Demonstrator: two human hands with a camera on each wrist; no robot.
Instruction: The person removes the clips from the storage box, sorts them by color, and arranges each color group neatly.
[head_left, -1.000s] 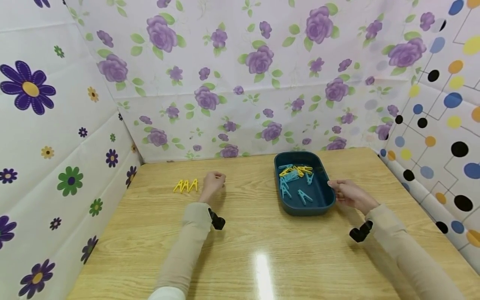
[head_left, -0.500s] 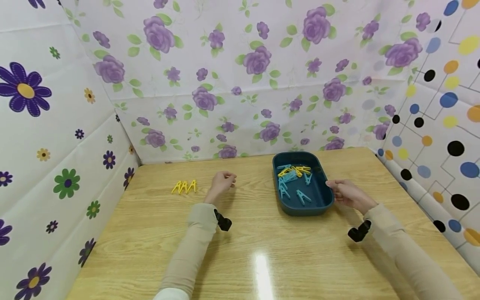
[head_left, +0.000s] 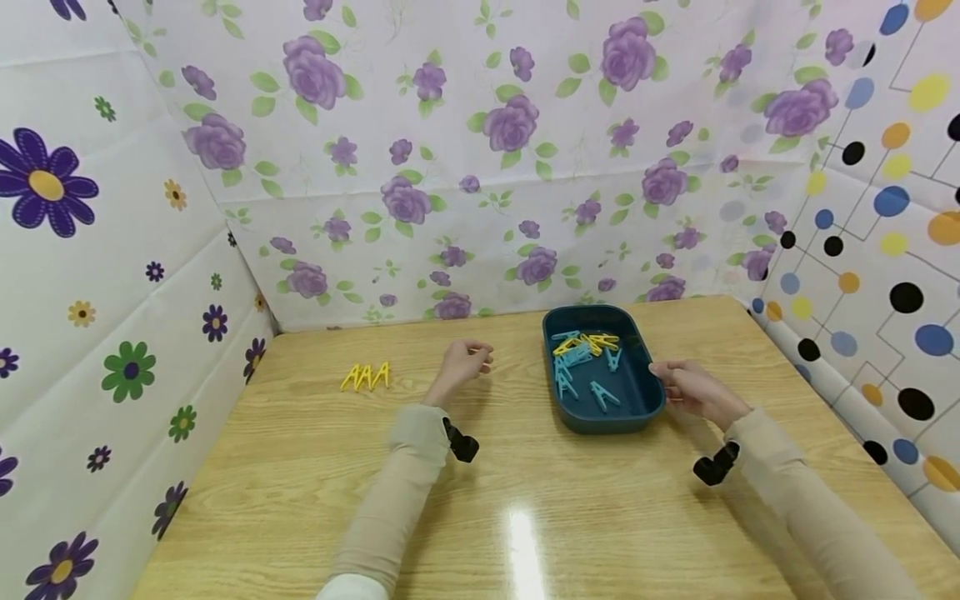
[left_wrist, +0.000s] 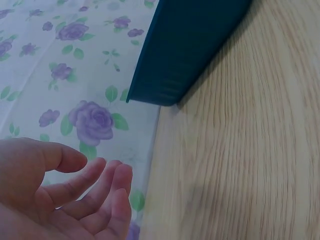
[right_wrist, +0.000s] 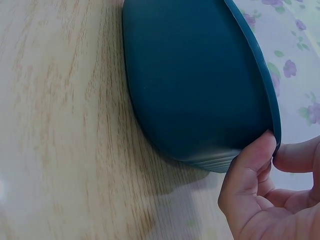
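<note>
Three yellow clothespins (head_left: 366, 377) sit in a neat row on the wooden counter (head_left: 525, 500) way over at about 9 o'clock from the left hand (head_left: 463, 367), whose grip is empty, fingers loosely curled, hovering between the pins and the tray. Over at 3 o'clock is the dark teal tray (head_left: 633, 408) with a jumble of blue and yellow clothespins (head_left: 581, 358) inside, and the right hand (head_left: 693, 387) has its grip pinching the tray's right rim, thumb and fingers on the edge.
</note>
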